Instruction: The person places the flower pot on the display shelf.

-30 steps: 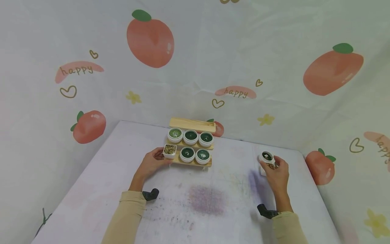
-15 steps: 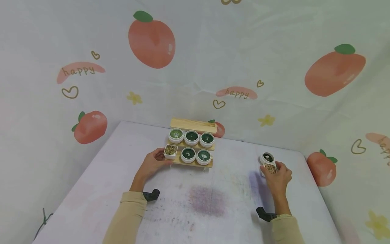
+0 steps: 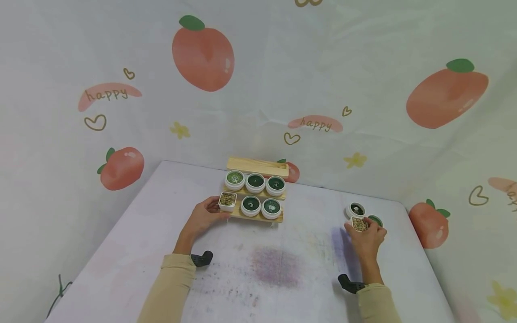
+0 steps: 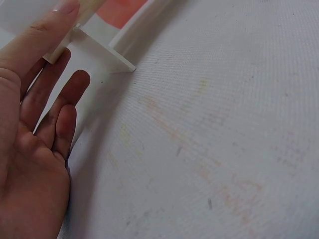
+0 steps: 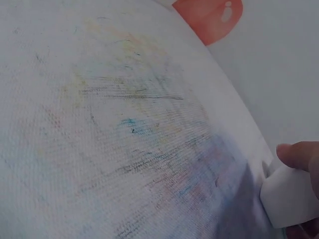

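My left hand (image 3: pixel 200 220) grips the left end of a stepped wooden stand (image 3: pixel 258 167), thumb along its front edge. In the left wrist view the thumb lies over the wood, the other fingers below, near a white support (image 4: pixel 102 52). Just beside that hand, a white square pot (image 3: pixel 228 200) of brown-green bits sits on the lower step. At the right, my right hand (image 3: pixel 366 241) pinches another white square pot (image 3: pixel 358 224) filled with tan bits; its white side (image 5: pixel 289 196) shows in the right wrist view. Two round pots stand close to it, one dark (image 3: pixel 357 209), one green (image 3: pixel 376 220).
Several white round pots (image 3: pixel 251 204) with green contents fill the stand's lower two steps; the top step holds nothing. Behind the white-covered table (image 3: pixel 307 233) hangs a fruit-printed cloth (image 3: pixel 250 103). The table's right edge runs just beyond the right hand.
My right hand has shifted slightly, and the square pot in it shows more fully. A green round pot behind its fingers has come into view. The left hand stays at the stand.
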`<state>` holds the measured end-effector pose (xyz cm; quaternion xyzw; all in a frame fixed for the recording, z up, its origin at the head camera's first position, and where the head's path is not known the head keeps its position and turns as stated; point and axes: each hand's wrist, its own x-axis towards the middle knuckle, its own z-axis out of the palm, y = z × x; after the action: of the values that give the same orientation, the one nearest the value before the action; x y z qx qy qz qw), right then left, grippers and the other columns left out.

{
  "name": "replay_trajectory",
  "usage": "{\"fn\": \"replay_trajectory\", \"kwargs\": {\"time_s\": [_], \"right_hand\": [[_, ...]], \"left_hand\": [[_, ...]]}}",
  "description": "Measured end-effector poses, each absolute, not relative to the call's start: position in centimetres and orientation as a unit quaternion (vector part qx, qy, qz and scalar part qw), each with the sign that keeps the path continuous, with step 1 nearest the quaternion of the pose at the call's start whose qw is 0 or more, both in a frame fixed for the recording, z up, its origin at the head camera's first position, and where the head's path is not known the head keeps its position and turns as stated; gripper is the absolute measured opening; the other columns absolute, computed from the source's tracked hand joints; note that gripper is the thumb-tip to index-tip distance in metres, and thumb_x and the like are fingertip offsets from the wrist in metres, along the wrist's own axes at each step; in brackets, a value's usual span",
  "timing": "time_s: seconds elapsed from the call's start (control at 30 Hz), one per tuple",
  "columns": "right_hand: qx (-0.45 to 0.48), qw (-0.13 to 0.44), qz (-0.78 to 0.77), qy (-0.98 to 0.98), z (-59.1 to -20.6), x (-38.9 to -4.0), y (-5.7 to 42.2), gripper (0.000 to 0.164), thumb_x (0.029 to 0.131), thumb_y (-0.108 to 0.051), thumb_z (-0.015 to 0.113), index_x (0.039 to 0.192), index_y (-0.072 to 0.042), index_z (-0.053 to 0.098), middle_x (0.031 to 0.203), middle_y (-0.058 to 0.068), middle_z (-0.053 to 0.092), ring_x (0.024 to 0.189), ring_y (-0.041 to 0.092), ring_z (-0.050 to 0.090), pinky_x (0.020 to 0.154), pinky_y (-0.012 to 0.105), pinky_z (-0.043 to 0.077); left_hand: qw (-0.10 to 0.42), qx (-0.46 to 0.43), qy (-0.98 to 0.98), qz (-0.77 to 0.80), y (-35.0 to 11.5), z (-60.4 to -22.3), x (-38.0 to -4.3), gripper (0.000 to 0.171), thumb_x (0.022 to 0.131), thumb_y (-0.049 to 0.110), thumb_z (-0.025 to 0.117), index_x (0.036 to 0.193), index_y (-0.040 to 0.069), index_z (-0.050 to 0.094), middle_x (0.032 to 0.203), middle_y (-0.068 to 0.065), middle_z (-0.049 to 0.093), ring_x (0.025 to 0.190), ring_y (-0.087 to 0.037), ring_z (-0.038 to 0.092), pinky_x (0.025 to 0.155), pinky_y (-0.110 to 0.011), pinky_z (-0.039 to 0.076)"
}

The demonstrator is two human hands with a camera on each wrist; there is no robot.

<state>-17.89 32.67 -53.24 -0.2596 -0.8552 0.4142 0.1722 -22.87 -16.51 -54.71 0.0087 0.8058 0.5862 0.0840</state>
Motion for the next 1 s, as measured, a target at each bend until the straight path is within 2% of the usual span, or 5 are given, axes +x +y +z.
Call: {"fn": "replay_trajectory", "kwargs": {"time_s": [0.37, 0.63, 0.83, 1.0], "right_hand": [[-0.252, 0.188, 0.429, -0.847, -52.7, -17.6, 32.7, 0.07, 0.084, -0.01, 0.077, 0.143, 0.011, 0.044, 0.139, 0.036, 0.034, 0.127, 0.048, 0.038, 0.104, 0.053, 0.038], [-0.243, 0.201, 0.42, -0.851, -52.2, -17.7, 32.7, 0.067, 0.084, -0.011, 0.076, 0.141, 0.008, 0.046, 0.135, 0.031, 0.044, 0.122, 0.04, 0.043, 0.095, 0.041, 0.039], [-0.233, 0.201, 0.432, -0.848, -51.4, -18.0, 32.1, 0.068, 0.085, -0.014, 0.077, 0.142, 0.008, 0.048, 0.135, 0.03, 0.053, 0.121, 0.04, 0.052, 0.095, 0.042, 0.042], [-0.198, 0.203, 0.422, -0.861, -51.0, -18.4, 31.2, 0.069, 0.084, -0.014, 0.078, 0.142, 0.008, 0.05, 0.133, 0.031, 0.05, 0.115, 0.039, 0.051, 0.087, 0.038, 0.041]], "left_hand": [[0.085, 0.004, 0.805, 0.587, -16.4, -54.8, -22.8, 0.087, 0.077, 0.036, 0.091, 0.15, 0.012, 0.049, 0.144, -0.015, 0.061, 0.129, -0.031, 0.061, 0.11, -0.048, 0.049], [0.085, 0.006, 0.807, 0.585, -16.4, -54.6, -22.7, 0.086, 0.077, 0.036, 0.091, 0.149, 0.012, 0.05, 0.143, -0.014, 0.062, 0.128, -0.031, 0.062, 0.109, -0.047, 0.05], [0.089, 0.004, 0.812, 0.577, -16.3, -54.7, -23.0, 0.085, 0.081, 0.031, 0.088, 0.151, 0.009, 0.046, 0.145, -0.017, 0.06, 0.128, -0.032, 0.061, 0.109, -0.047, 0.049], [0.094, 0.003, 0.813, 0.575, -16.2, -54.6, -23.2, 0.082, 0.083, 0.024, 0.087, 0.151, 0.005, 0.046, 0.145, -0.02, 0.059, 0.129, -0.036, 0.06, 0.11, -0.05, 0.048]]}}
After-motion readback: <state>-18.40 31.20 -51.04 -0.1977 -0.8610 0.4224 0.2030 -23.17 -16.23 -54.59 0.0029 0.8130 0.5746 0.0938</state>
